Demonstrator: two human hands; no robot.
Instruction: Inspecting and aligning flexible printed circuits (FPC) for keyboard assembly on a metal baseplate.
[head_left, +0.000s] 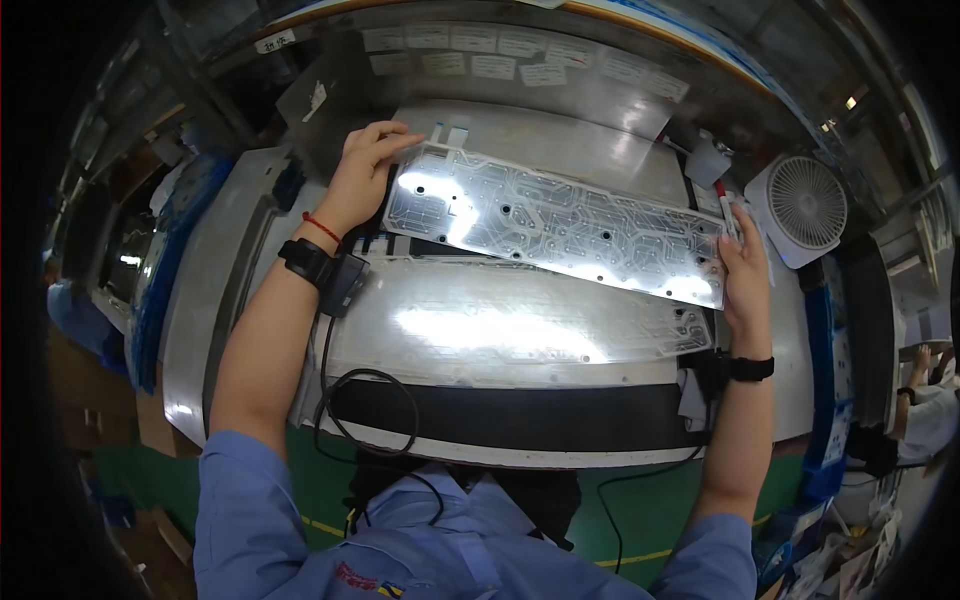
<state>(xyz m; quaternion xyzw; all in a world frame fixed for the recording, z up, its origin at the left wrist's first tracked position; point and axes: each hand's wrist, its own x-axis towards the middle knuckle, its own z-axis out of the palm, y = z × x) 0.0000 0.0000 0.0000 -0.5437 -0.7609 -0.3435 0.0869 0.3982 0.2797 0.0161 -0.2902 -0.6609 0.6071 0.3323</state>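
A clear keyboard membrane (pixel 560 225) with printed circuit traces and small dark holes is held up at a tilt, its right end lower. Its upper left corner, near two short flat connector tails (pixel 457 137), is pinched by my left hand (pixel 368 172). My right hand (pixel 745 270) grips the other end, thumb on the face of the sheet. Below it on the bench lies a stack of similar transparent membrane sheets (pixel 480 320), with glare over the middle. Traces show at the stack's right end.
A white fan (pixel 803 205) stands at the right, next to a small pale bottle (pixel 708 160). A dark mat (pixel 510 415) runs along the bench's front edge. A black cable (pixel 415 420) loops down from the device on my left wrist. Blue bins (pixel 825 380) line the right side.
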